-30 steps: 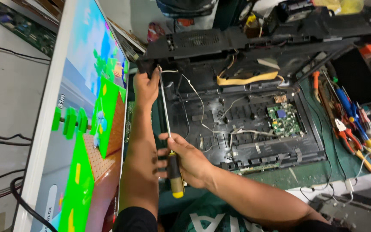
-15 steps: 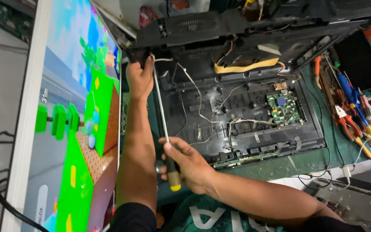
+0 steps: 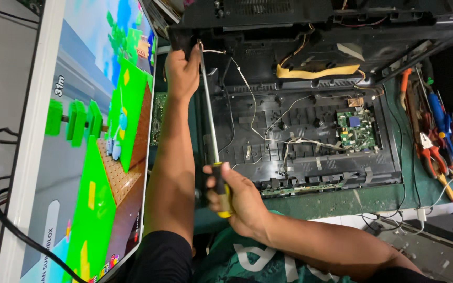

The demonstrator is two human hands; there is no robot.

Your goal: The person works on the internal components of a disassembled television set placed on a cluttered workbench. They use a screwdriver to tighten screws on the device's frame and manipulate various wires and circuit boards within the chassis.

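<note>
Here the right hand (image 3: 239, 202) is closed around the yellow-and-black handle of a long steel-shafted screwdriver (image 3: 212, 139); the left hand (image 3: 182, 71) grips the black plastic television back shell (image 3: 310, 131) at its corner beside the tip (screw hidden); a slip could gouge the thin white wires (image 3: 239, 84) nearby.

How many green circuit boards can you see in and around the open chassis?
2 clearly: a small green circuit board inside the black chassis at right, and another green board beside the left forearm, mostly hidden. A narrow board strip along the lower edge may be a third.
</note>
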